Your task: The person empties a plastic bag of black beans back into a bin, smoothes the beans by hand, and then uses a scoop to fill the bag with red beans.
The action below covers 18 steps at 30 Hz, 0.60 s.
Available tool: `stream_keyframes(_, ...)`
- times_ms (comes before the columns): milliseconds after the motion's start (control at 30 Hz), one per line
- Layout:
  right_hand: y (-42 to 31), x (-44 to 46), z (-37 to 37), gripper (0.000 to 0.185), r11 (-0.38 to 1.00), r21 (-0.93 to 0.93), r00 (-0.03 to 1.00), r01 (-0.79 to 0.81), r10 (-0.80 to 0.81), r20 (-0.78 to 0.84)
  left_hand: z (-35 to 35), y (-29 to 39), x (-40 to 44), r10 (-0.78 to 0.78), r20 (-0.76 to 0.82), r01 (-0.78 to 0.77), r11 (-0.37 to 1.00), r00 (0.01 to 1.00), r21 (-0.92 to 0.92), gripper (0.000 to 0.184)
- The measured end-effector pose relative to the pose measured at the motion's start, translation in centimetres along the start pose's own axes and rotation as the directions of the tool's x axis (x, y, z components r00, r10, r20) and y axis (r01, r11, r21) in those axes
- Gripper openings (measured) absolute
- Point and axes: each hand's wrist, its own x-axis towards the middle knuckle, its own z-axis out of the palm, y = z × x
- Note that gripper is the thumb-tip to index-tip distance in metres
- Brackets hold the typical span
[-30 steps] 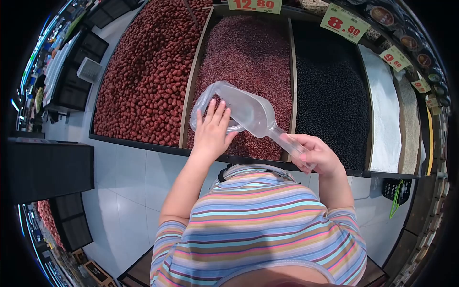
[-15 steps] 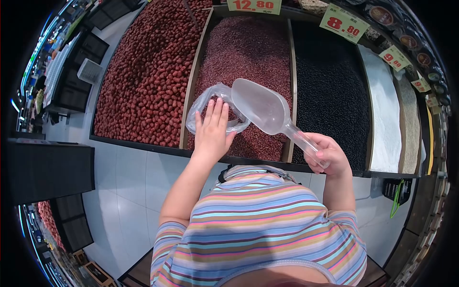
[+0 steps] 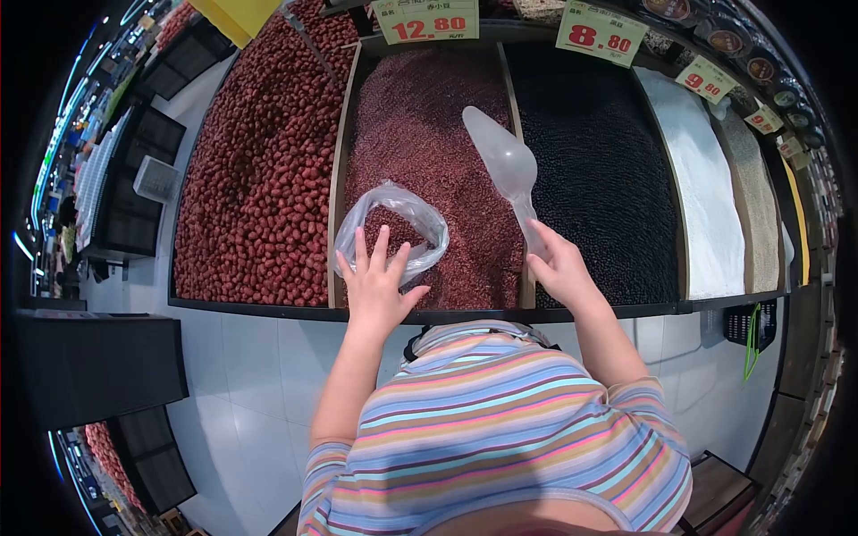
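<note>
A clear plastic bag (image 3: 431, 221) sits open-mouthed on the small red beans (image 3: 416, 107), with red beans visible inside its mouth. My left hand (image 3: 374, 290) is over the bag's near edge, fingers spread apart. A translucent plastic scoop (image 3: 500, 154) points away from me along the wooden divider (image 3: 511, 89) between the red and black beans. The handle's end is between the fingers and thumb of my right hand (image 3: 561, 268). Whether the scoop rests on the beans or is held just above them, I cannot tell.
Red dates (image 3: 259, 196) fill the bin on the left, black beans (image 3: 594, 188) the one on the right. Beyond lie white grain (image 3: 702, 188) and a beige grain bin. Price signs (image 3: 601, 32) stand along the back. A dark rim (image 3: 429, 314) edges the bins in front.
The scoop has swung away from the bag to the divider and turned to point more forward. My right hand has moved left with it. My left hand's fingers have spread wider.
</note>
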Motion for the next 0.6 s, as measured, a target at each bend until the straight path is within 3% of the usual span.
stream_keyframes(33,0.8,0.5,0.9,0.05,0.957,-0.214,0.971,0.194,-0.219,-0.099,0.2,0.2,-0.2,-0.01,0.037,0.01,1.0,0.999,0.017,0.062)
stream_keyframes(100,1.8,1.0,2.1,0.045,0.934,-0.336,0.987,0.12,-0.148,-0.056,1.1,-0.4,-0.6,-0.038,-0.016,0.039,0.999,0.999,0.027,0.043)
stream_keyframes(200,2.7,1.4,3.9,0.047,0.93,-0.36,0.995,0.066,-0.088,-0.044,1.7,-1.7,-1.1,-0.049,-0.101,0.052,0.998,0.994,0.035,0.021)
stream_keyframes(300,3.1,1.7,5.2,0.047,0.922,-0.386,0.998,0.041,-0.055,-0.027,1.9,-2.3,-1.2,-0.067,-0.146,0.059,0.996,0.987,-0.059,0.014)
stream_keyframes(500,4.3,2.6,8.0,0.046,0.865,-0.501,1.0,0.015,-0.023,-0.01,1.6,-2.5,0.0,-0.13,-0.305,0.093,0.987,0.944,-0.134,0.019)
stream_keyframes(600,4.7,2.5,9.2,0.049,0.869,-0.495,0.999,0.014,0.008,0.042,-0.1,-2.0,1.2,-0.173,-0.226,0.154,0.983,0.959,-0.102,0.025)
